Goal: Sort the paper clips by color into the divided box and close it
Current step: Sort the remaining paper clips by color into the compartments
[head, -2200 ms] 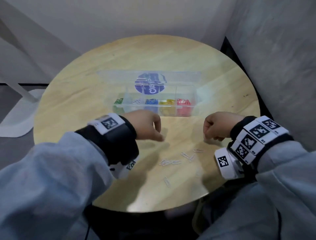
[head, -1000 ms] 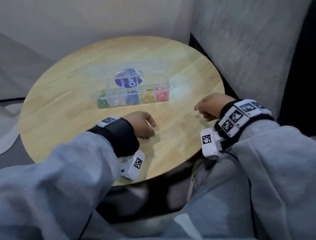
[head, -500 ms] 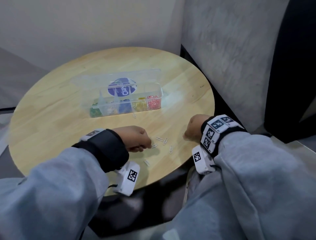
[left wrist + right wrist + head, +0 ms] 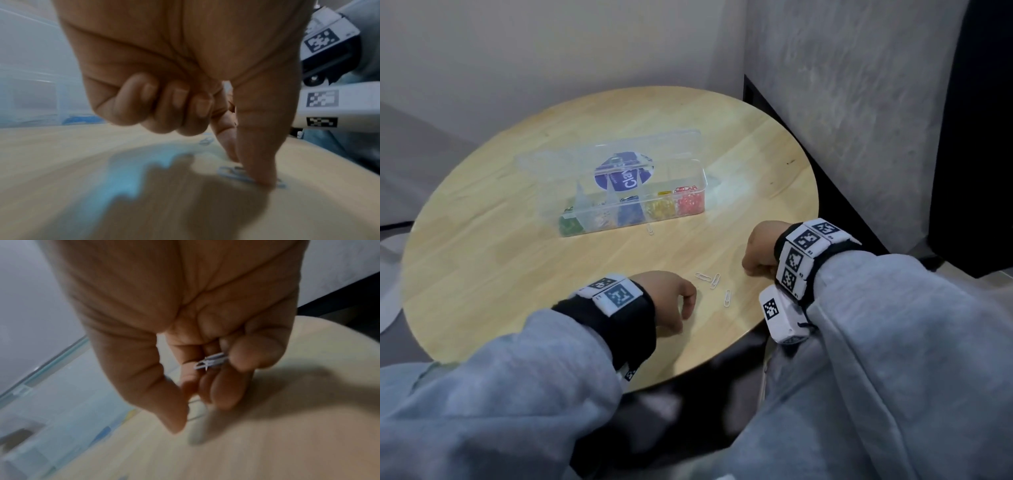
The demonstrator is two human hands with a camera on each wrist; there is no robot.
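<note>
Grey sleeves (image 4: 893, 342) fill the near edge of the head view, each ending in a black wrist band set with white marker tiles. Just beyond them the left hand (image 4: 671, 298) rests on the near part of the round wooden table (image 4: 482, 257). In the left wrist view three of its fingers are curled into the palm, while the thumb (image 4: 261, 146) and forefinger reach straight down and press a white paper clip (image 4: 232, 173) flat against the wood; whether they have pinched it yet I cannot tell.

Three more white clips (image 4: 714, 282) lie loose on the wood between the two hands, close together. The right hand (image 4: 760, 250) sits a little farther back and to the right, knuckles up. The right wrist view shows a small bundle of white clips (image 4: 209, 361) tucked under its curled outer fingers, and the thumb (image 4: 164, 399) and forefinger closing on another thin wire clip just above the table.

One single clip (image 4: 650, 229) lies just in front of the divided box (image 4: 619, 205), near its front wall. That clear box stands past the middle of the table with its lid (image 4: 606, 154) tilted back and open, a blue round label showing through it. Its compartments hold, from left to right, green, white, blue, yellow and red clips.
</note>
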